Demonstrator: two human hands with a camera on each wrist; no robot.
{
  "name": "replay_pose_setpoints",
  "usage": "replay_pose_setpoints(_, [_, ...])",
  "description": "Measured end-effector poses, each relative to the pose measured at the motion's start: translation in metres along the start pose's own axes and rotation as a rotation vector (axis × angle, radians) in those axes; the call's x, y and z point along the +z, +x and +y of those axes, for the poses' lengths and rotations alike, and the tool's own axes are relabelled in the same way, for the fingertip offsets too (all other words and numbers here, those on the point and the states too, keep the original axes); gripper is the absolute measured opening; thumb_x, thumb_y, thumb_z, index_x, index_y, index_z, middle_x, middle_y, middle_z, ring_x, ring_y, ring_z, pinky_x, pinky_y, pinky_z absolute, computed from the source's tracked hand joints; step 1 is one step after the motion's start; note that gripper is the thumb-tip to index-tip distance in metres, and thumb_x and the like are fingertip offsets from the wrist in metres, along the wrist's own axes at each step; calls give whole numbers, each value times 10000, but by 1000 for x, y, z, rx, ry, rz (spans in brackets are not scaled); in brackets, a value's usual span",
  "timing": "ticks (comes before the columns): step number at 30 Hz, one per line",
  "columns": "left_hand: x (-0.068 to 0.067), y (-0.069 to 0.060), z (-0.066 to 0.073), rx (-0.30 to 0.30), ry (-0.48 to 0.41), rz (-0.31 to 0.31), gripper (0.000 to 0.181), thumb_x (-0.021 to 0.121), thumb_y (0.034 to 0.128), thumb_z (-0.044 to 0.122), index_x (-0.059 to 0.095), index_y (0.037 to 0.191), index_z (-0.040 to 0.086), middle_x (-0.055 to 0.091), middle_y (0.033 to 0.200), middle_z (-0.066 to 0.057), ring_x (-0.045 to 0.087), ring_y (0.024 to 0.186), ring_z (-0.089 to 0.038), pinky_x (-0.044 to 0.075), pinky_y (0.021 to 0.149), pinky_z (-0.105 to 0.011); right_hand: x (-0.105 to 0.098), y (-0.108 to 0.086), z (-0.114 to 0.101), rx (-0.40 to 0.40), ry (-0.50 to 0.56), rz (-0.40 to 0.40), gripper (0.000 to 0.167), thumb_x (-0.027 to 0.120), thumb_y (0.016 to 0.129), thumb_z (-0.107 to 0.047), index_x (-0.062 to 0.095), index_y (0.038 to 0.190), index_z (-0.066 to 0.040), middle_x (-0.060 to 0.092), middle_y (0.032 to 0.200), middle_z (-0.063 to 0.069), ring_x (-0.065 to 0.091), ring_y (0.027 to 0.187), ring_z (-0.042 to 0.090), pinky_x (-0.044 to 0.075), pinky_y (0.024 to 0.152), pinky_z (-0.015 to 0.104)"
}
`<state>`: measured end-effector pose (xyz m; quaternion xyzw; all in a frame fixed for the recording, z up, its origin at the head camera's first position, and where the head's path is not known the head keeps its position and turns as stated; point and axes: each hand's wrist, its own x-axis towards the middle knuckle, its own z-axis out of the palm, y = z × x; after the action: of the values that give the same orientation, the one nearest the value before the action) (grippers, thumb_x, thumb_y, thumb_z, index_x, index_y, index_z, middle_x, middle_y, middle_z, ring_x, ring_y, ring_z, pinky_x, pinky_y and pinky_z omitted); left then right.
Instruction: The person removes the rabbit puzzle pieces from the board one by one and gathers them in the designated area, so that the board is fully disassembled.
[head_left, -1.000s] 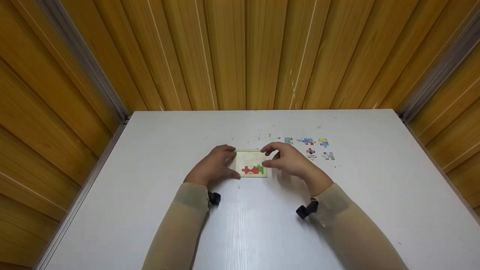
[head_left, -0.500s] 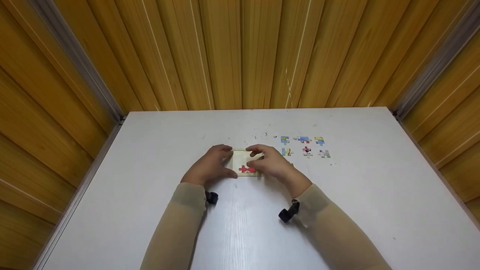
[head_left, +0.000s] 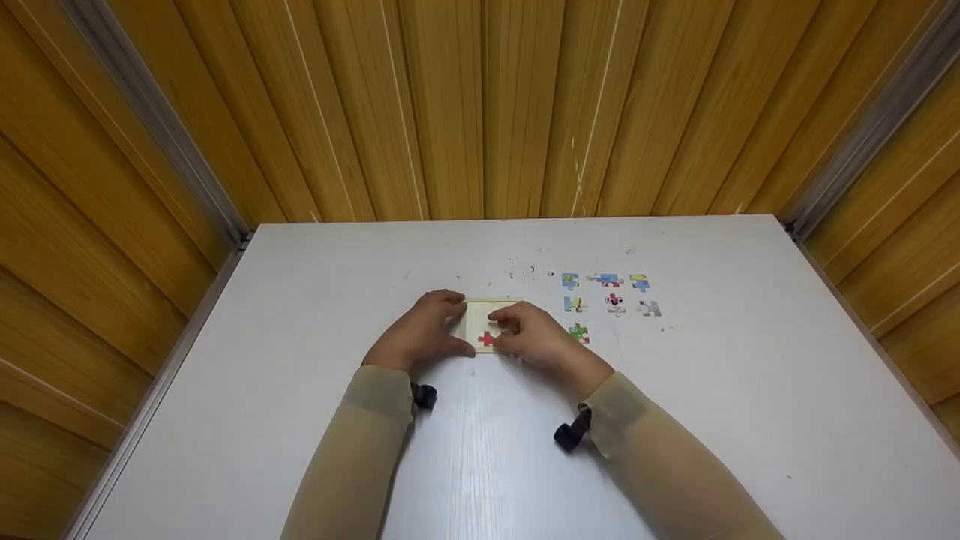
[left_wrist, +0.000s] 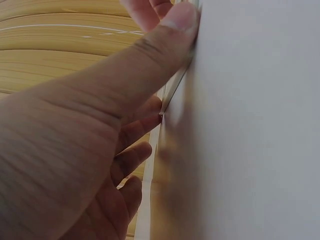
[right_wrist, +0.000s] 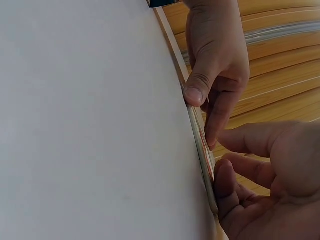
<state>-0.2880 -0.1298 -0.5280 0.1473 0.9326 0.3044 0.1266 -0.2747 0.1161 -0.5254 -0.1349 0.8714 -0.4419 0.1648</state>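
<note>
In the head view, a small square puzzle tray (head_left: 480, 309) with a pale wooden rim lies on the table. My left hand (head_left: 416, 330) grips its left side, fingers at the far edge and thumb at the near edge. A red jigsaw piece (head_left: 487, 339) shows along the tray's near side. My right hand (head_left: 536, 337) is over the tray's right half, hiding the pieces under it. Its thumb touches down beside the red piece, apart from the bent index finger. In the right wrist view, the right hand (right_wrist: 280, 175) has its lower digit against the tray's edge (right_wrist: 202, 155).
Several loose jigsaw pieces lie right of the tray, among them a green piece (head_left: 578, 333), a yellow-and-blue piece (head_left: 574, 304) and a red-and-black piece (head_left: 614, 302). Small dark specks mark the white table (head_left: 337, 285). Ribbed wooden walls (head_left: 480, 112) enclose its back and sides.
My right hand has moved left and slightly nearer over the tray, covering its green piece and part of the red. Loose pieces behind the hand have come into view. The left hand keeps its grip.
</note>
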Motion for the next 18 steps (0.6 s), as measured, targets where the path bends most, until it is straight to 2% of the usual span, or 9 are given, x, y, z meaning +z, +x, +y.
replay_pose_setpoints(5, [-1, 0, 0, 18, -10, 1, 874, 1015, 870, 300, 623, 1621, 86, 501, 1761, -102, 355, 1720, -337, 320, 1426, -499, 3, 0, 0, -71, -114, 15, 474, 795, 994, -79, 742, 1462, -33, 692, 1356, 148, 626, 1075, 209, 515, 954, 329])
replay_pose_setpoints(11, [-1, 0, 0, 20, 2, -3, 874, 1014, 871, 306, 623, 1619, 82, 500, 1762, -97, 358, 1718, -335, 314, 1429, -496, 6, 0, 0, -109, -201, -8, 409, 766, 1018, -65, 772, 1426, -36, 637, 1245, 133, 591, 1053, 206, 509, 957, 355])
replay_pose_setpoints(18, [1, 1, 0, -3, -14, 2, 850, 1022, 861, 298, 652, 1599, 98, 500, 1764, -82, 360, 1720, -328, 316, 1428, -497, 8, 0, 0, -124, -217, -22, 329, 745, 1040, -58, 785, 1367, -51, 632, 1259, 137, 589, 1077, 221, 513, 989, 397])
